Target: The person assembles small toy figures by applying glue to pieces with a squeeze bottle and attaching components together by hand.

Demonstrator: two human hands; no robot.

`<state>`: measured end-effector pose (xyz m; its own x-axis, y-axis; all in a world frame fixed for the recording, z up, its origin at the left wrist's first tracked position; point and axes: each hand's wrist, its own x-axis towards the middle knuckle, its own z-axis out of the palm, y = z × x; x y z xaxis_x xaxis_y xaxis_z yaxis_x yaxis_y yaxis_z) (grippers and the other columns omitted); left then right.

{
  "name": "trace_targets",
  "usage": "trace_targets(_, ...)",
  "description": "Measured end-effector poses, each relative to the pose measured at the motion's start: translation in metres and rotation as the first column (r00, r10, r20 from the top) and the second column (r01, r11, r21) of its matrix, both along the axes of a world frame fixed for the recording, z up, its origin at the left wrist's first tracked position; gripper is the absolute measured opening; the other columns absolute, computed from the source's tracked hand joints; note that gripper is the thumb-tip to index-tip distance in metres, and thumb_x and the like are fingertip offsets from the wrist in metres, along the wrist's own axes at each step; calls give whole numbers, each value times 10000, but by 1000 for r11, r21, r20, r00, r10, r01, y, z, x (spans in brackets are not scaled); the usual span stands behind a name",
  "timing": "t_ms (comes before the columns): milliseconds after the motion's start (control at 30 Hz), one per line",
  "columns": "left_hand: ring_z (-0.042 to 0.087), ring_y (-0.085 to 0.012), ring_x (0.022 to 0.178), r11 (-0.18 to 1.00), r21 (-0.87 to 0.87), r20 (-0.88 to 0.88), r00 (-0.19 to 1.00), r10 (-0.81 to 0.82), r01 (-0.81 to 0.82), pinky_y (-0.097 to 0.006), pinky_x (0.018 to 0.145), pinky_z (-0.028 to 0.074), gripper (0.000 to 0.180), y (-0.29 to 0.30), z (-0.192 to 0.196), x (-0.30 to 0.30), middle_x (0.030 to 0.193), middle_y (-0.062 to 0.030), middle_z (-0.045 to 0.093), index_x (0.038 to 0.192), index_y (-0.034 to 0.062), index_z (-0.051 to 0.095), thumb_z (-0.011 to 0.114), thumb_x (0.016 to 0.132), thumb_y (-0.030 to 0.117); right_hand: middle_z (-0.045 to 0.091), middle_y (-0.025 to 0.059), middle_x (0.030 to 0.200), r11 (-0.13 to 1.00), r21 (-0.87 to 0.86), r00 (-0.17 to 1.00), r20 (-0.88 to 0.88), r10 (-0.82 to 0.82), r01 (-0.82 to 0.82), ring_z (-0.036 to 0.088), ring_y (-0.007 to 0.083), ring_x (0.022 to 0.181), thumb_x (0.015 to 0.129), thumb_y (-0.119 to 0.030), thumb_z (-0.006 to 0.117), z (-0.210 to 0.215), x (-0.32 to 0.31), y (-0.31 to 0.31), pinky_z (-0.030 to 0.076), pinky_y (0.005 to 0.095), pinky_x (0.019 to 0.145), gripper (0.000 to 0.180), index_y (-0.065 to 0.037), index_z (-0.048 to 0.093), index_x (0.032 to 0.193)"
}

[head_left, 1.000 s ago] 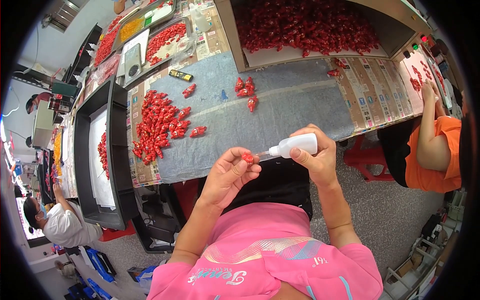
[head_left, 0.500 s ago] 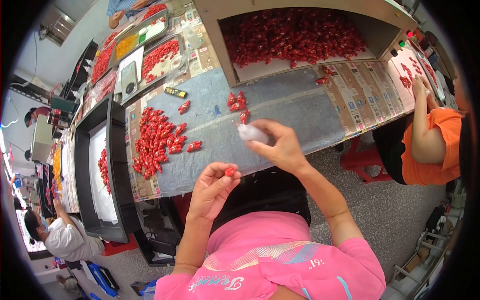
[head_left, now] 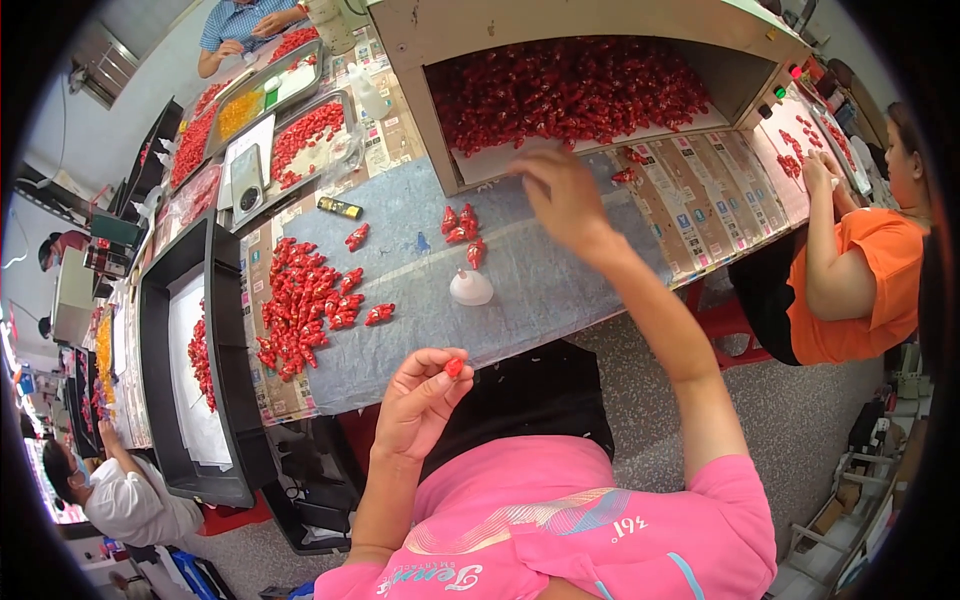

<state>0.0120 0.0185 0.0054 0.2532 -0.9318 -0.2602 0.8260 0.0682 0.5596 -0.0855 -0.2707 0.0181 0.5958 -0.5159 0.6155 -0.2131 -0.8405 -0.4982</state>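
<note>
Near the table's front edge, my left hand (head_left: 420, 400) pinches a small red plastic piece (head_left: 454, 367) between thumb and fingertips. My right hand (head_left: 562, 195) is stretched over the mat in front of the metal box's opening, a little blurred, its fingers apart and nothing visible in them. A white squeeze bottle (head_left: 471, 288) with a thin tip stands on the grey-blue mat (head_left: 540, 300) between my hands. Just behind it lie several small red figures (head_left: 460, 223) with light markings. To the left spreads a larger heap of the same red figures (head_left: 300, 300).
A metal box (head_left: 440, 140) full of red figures stands at the back. On the left are a black tray (head_left: 215, 330), a phone (head_left: 246, 180) and metal trays of red and yellow parts. A yellow-black tube (head_left: 340, 208) lies on the mat. Co-workers sit around.
My right hand has let go of the squeeze bottle, leaving it on the mat, and moved away toward the metal box. My left hand still holds the red piece.
</note>
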Motion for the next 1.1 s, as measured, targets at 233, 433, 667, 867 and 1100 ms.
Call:
trace_targets(233, 632, -199, 958, 1000, 4, -17, 1000, -5, 5, -306, 856, 531, 151, 2, 1, -5, 1082, -145, 615, 1030, 1, 581, 550, 882, -1, 629, 120, 923, 978, -182, 968, -210, -137, 99, 578, 335, 900, 742, -40, 598, -20, 31, -73, 483, 412, 788, 140, -66, 681, 851)
trace_targets(433, 633, -199, 954, 1000, -3, -32, 999, -3, 3, -305, 849, 535, 128, 3, 1, -3, 1069, -136, 618, 1017, 6, 584, 544, 896, 19, 622, 171, 952, 955, -279, 885, -415, -212, 97, 604, 353, 900, 770, -81, 549, -13, 41, -74, 495, 435, 735, 133, -35, 628, 867)
trace_targets(667, 632, -198, 954, 999, -33, -27, 1000, -12, 11, -306, 850, 534, 108, 3, 0, -6, 1055, -114, 618, 999, 29, 587, 560, 894, 32, 651, 175, 856, 929, -354, 840, -468, -276, 108, 639, 343, 815, 764, -71, 538, -6, 42, -74, 534, 425, 681, 122, -21, 646, 793)
trace_targets(867, 627, -199, 967, 998, -34, -28, 998, -47, 46, -306, 857, 526, 115, 0, 2, -9, 1059, -113, 618, 1002, 29, 584, 564, 889, 22, 652, 195, 858, 901, -198, 777, -457, -433, 386, 634, 366, 816, 787, -94, 546, -13, 50, -71, 527, 442, 699, 130, -13, 644, 814)
trace_targets(1100, 625, -192, 974, 999, -39, -44, 998, -37, 36, -303, 867, 521, 173, 3, 0, -8, 1045, -108, 627, 1041, 28, 584, 587, 869, 8, 645, 195, 899, 944, -34, 897, -300, -323, 329, 634, 332, 849, 748, -94, 590, -2, 31, -57, 506, 436, 709, 163, -13, 647, 877)
